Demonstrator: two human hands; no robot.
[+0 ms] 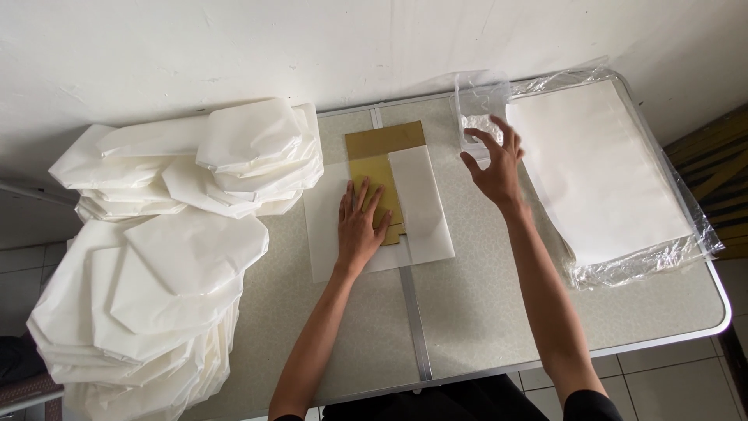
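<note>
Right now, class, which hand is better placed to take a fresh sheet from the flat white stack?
The right hand: it hovers open beside the sheet stack, while the left hand presses flat on the cardboard template.

The scene is being lit evenly by soft, bright daylight. Only faint shadows are being cast under the arms at centre frame. Glare is being thrown off the plastic wrap at right. Slight bending is being seen along the frame edges; focus is being held sharp throughout.
</note>
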